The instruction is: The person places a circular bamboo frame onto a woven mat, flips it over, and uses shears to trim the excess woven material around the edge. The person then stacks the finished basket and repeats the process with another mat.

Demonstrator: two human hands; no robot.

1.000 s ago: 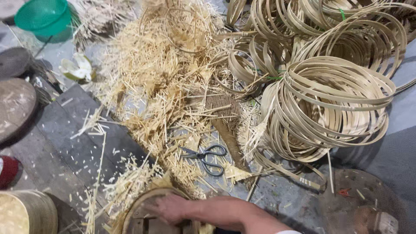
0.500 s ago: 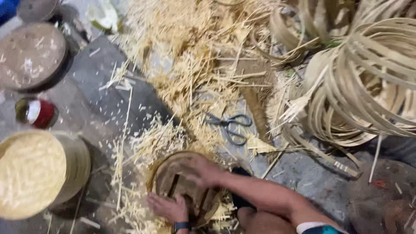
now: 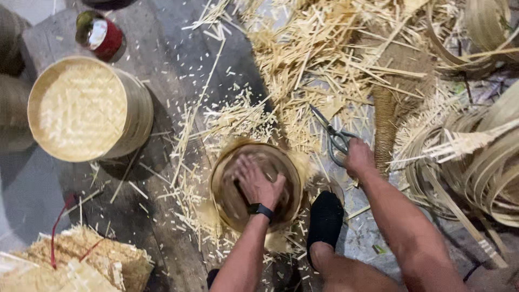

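Left hand [image 3: 258, 183] flat on round basket [image 3: 258, 184], pressing it to floor amid bamboo scraps [image 3: 303, 54]. Right hand [image 3: 359, 158] closing around scissors [image 3: 334, 135] handles (blades lie shut). Step: tool pickup. Next calls for firm grip, basket steadied, trimming its rim.

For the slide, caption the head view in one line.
Left hand presses inside a round bamboo frame while the right hand grips scissors amid scattered bamboo offcuts.

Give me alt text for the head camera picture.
A person's left hand presses flat inside a round bamboo basket on the floor, while the right hand grips scissors. Bamboo scraps lie scattered around.
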